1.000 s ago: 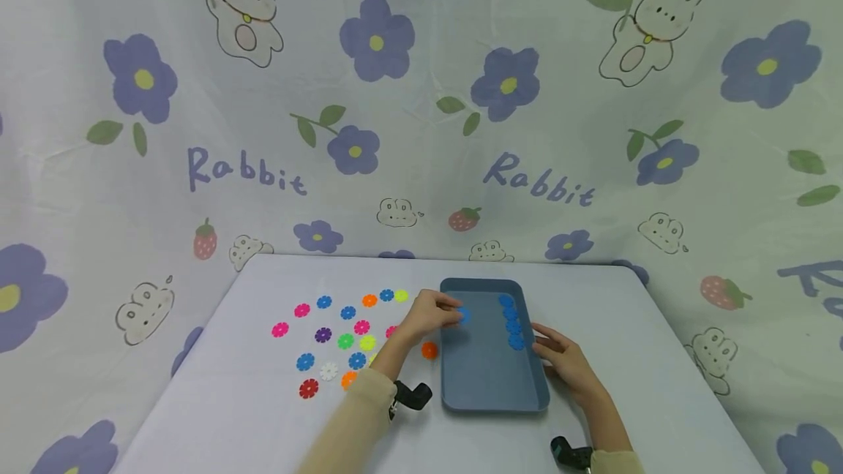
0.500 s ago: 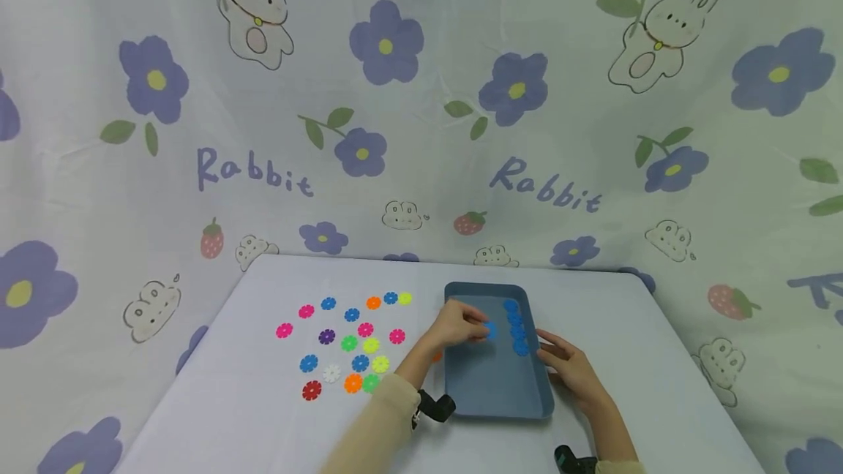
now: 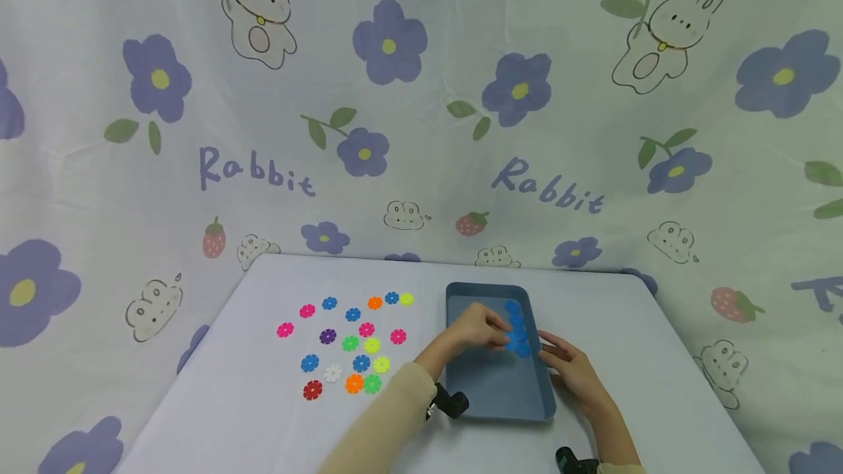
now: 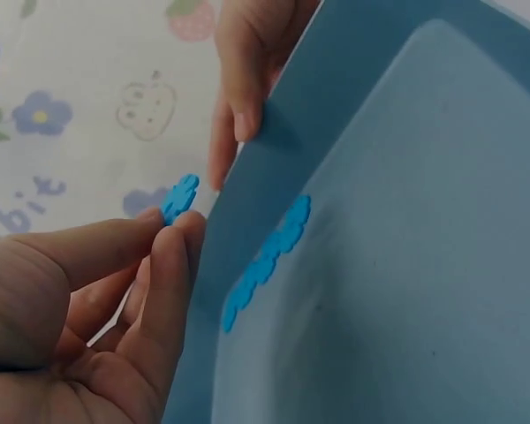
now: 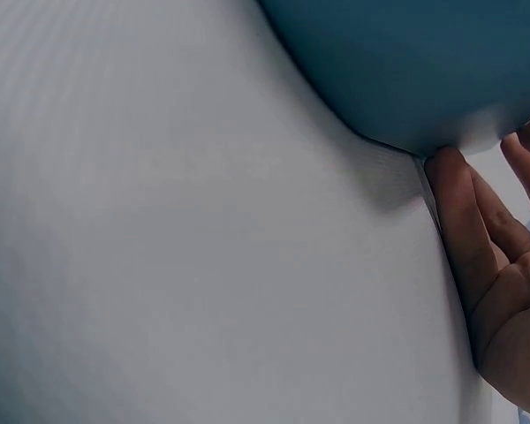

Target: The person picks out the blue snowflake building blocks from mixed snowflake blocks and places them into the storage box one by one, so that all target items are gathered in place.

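Observation:
My left hand is over the blue-grey tray, pinching a small blue snowflake building disc between thumb and fingertips. Close to it, several blue discs lie in an overlapping row along the tray's right inner wall. In the left wrist view the held disc stands tilted, apart from the row. My right hand is at the outer side of the tray's right wall, its extended fingers touching it. The right wrist view shows that hand's fingertips at the tray's lower edge.
Loose discs lie scattered on the white tabletop left of the tray, among them a purple disc, a white disc, a dark red disc and a pink disc. A rabbit-print curtain hangs behind the table.
My left hand has moved right across the tray with the blue disc, from the left rim to the row. An orange disc beside the tray is now hidden behind the left arm. The right hand stays put.

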Demonstrator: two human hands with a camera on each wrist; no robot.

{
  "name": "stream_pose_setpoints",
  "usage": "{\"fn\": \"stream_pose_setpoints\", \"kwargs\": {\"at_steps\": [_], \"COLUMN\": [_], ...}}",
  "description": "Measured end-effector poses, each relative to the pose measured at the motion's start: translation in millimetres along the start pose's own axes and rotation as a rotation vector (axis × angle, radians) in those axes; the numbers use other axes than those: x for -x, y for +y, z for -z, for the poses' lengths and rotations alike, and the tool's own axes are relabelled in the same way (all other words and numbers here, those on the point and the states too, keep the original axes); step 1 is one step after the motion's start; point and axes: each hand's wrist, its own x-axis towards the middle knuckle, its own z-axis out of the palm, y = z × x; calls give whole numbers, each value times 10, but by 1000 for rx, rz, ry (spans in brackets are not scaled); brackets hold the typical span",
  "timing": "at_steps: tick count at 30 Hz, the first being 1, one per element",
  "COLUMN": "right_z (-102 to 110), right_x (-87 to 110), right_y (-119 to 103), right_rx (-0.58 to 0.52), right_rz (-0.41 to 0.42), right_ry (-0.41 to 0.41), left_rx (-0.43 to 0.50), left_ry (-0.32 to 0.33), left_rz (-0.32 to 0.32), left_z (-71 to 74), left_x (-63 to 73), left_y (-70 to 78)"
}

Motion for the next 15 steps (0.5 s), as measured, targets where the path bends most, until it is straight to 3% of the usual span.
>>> {"fn": "stream_pose_setpoints", "kwargs": {"at_steps": [6,15], "right_z": [19,21], "right_x": [-10,-32], "right_y": [10,19], "right_rx": [5,5], "right_rz": [-2,21], "right_ry": [1,-14], "left_rx": [22,30], "left_ry": [-49,-146], "left_rz": [42,95], "left_z": [-81,-152], "left_x": [-93,-238], "left_y": [28,-68]}}
